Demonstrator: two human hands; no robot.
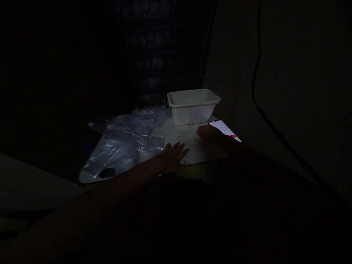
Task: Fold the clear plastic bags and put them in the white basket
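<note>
My left hand (174, 157) is open, fingers spread, over the front edge of a small white table (214, 156). Under and beyond its fingertips lies a faint sheet of clear plastic (185, 136), perhaps a bag. At the plastic's right side my right hand (206, 133) is closed with its fingers curled; darkness hides what they hold, if anything. A heap of clear plastic bags (121, 146) covers the left part of the table, left of my left hand. Just behind my right hand lies a lit phone (224, 129), its screen up.
A white plastic tub (192, 112) stands at the table's back edge. A small dark object (107, 172) lies at the front left corner among the bags. A dark cable (255, 84) hangs along the right wall. The surroundings are very dark.
</note>
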